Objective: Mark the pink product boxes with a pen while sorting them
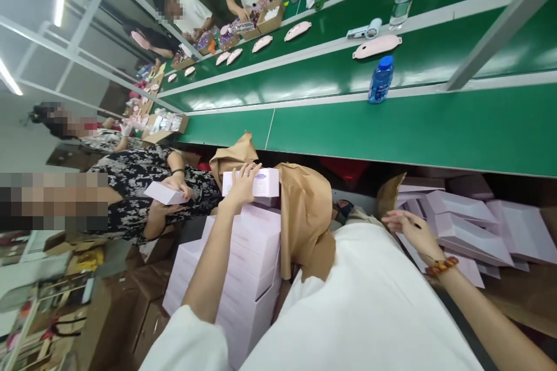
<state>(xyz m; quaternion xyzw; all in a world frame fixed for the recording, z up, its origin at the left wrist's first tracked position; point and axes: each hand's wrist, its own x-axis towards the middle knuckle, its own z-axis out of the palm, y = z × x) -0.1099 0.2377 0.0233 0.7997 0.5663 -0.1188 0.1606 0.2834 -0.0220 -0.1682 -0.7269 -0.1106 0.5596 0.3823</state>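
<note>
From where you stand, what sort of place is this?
Probably a factory assembly or packing area: pink plastic-looking parts lie spaced along a long green worktop, pale boxes are stacked beside it, and a co-worker in a patterned top handles a similar box.

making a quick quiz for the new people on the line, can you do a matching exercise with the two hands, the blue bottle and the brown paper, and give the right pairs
1. Left hand
2. Right hand
3. Blue bottle
4. Brown paper

A. Standing on the green table
B. Beside the pale boxes at the picture's right
C. Crumpled, between the stacked boxes and the white shirt
D. On a printed box

Pairs: 1-D, 2-B, 3-A, 4-C
</note>
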